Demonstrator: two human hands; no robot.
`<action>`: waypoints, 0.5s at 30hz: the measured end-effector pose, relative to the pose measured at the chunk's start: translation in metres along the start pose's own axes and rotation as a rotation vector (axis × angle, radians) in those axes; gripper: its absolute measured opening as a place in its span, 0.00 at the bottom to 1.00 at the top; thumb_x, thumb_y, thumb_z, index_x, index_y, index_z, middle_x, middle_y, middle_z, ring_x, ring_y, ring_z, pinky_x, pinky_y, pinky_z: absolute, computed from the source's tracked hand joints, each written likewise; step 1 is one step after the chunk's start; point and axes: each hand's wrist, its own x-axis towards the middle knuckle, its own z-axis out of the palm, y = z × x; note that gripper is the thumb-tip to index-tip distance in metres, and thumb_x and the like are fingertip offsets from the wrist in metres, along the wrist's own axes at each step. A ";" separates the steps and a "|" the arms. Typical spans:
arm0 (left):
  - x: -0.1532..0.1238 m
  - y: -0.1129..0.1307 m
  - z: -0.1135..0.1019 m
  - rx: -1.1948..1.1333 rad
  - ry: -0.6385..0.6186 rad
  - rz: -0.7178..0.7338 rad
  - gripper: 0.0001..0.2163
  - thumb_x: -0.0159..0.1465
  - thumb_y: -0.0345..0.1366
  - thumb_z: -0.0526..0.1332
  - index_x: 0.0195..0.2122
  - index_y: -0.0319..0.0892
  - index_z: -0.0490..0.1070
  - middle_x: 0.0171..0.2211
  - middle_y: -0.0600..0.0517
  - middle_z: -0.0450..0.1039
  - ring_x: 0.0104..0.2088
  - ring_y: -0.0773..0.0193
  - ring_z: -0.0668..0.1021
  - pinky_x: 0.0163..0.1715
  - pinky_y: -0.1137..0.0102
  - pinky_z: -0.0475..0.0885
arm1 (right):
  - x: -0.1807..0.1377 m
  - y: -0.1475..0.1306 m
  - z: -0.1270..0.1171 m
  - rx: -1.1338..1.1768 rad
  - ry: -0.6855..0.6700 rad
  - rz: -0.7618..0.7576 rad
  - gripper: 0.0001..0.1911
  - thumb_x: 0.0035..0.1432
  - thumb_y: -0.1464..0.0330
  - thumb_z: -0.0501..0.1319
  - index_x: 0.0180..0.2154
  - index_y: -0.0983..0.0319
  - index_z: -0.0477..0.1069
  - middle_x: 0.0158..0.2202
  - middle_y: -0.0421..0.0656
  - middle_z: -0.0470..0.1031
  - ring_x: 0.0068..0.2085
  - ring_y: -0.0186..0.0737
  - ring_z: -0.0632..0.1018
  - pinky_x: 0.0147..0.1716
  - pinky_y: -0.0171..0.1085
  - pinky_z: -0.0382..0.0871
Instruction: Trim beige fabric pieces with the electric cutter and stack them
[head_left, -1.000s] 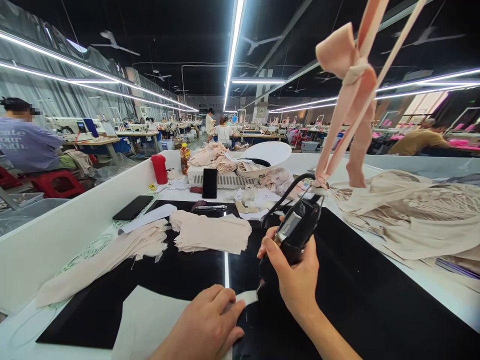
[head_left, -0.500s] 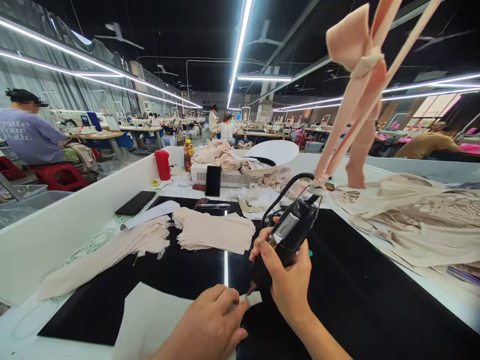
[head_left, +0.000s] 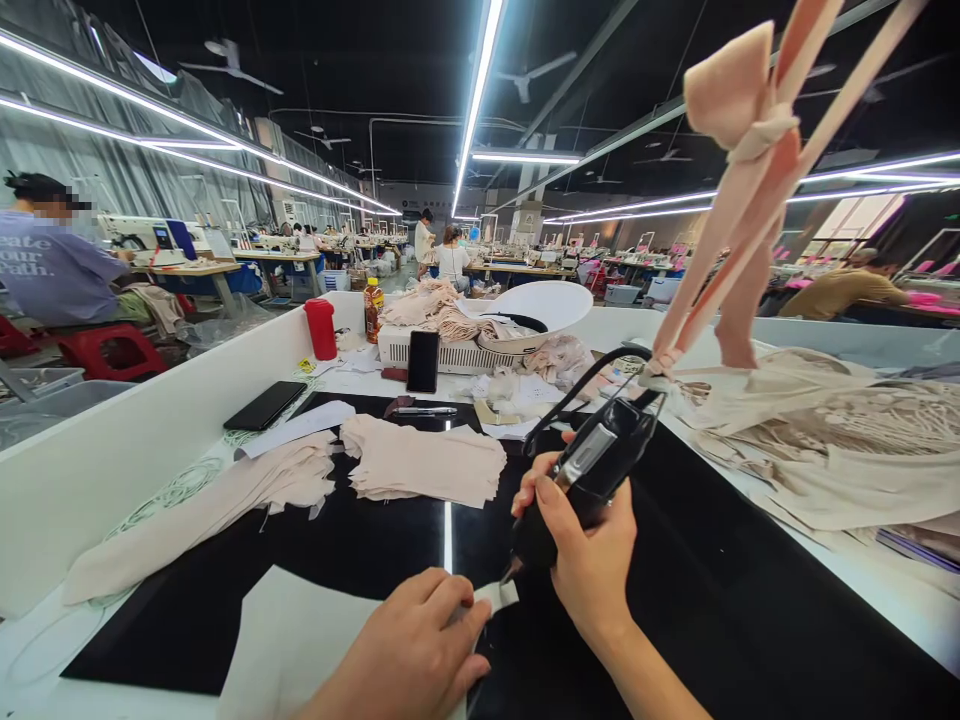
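My right hand (head_left: 589, 565) is wrapped round a black hand-held cutting tool (head_left: 589, 470), which hangs from a pink fabric strap (head_left: 731, 200) tied above. The tool's tip touches the corner of a pale fabric piece (head_left: 300, 645) lying on the black work surface (head_left: 720, 590). My left hand (head_left: 409, 655) presses down on that piece near the tip, fingers curled and close together.
Stacks of beige cut pieces (head_left: 424, 460) lie ahead, with a long strip (head_left: 187, 520) to the left. A black phone (head_left: 265, 405), red cup (head_left: 321, 328), bottle (head_left: 371, 310) and white basket (head_left: 450, 352) stand farther back. Beige cloth (head_left: 832, 440) is heaped at right. A person (head_left: 45, 265) sits at left.
The tool and my right hand have shifted slightly right and back. My left hand stays on the fabric piece. The view has swayed a little.
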 end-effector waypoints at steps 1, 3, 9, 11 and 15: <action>0.000 0.000 0.000 0.001 -0.009 -0.002 0.17 0.70 0.39 0.70 0.56 0.40 0.71 0.43 0.51 0.75 0.42 0.59 0.77 0.43 0.66 0.76 | 0.000 0.001 0.000 -0.001 -0.006 0.004 0.14 0.61 0.65 0.73 0.43 0.55 0.69 0.33 0.35 0.77 0.25 0.34 0.78 0.25 0.35 0.78; 0.000 0.000 -0.001 0.002 -0.029 -0.008 0.18 0.69 0.38 0.71 0.56 0.40 0.71 0.44 0.50 0.76 0.42 0.59 0.77 0.43 0.66 0.76 | -0.001 0.002 0.001 0.001 -0.015 0.005 0.14 0.61 0.65 0.72 0.43 0.55 0.69 0.33 0.35 0.77 0.25 0.34 0.78 0.25 0.35 0.78; 0.000 -0.001 -0.004 -0.016 -0.057 -0.011 0.19 0.68 0.37 0.72 0.56 0.39 0.71 0.45 0.50 0.76 0.42 0.58 0.77 0.44 0.66 0.77 | 0.001 -0.001 0.002 -0.009 -0.004 0.011 0.13 0.61 0.63 0.72 0.41 0.56 0.69 0.33 0.37 0.77 0.25 0.34 0.77 0.25 0.36 0.77; 0.000 -0.002 -0.006 -0.024 -0.051 -0.006 0.19 0.68 0.36 0.72 0.56 0.39 0.71 0.46 0.49 0.76 0.43 0.58 0.77 0.44 0.66 0.78 | -0.001 -0.004 0.001 0.007 0.003 0.023 0.14 0.61 0.63 0.72 0.42 0.56 0.68 0.33 0.36 0.76 0.25 0.34 0.77 0.25 0.36 0.77; 0.000 -0.003 -0.007 -0.052 -0.034 -0.017 0.16 0.71 0.36 0.68 0.57 0.40 0.71 0.46 0.49 0.76 0.43 0.58 0.77 0.44 0.66 0.78 | -0.008 -0.007 0.000 0.030 -0.030 0.042 0.15 0.61 0.65 0.72 0.44 0.54 0.68 0.33 0.35 0.76 0.26 0.35 0.77 0.25 0.37 0.77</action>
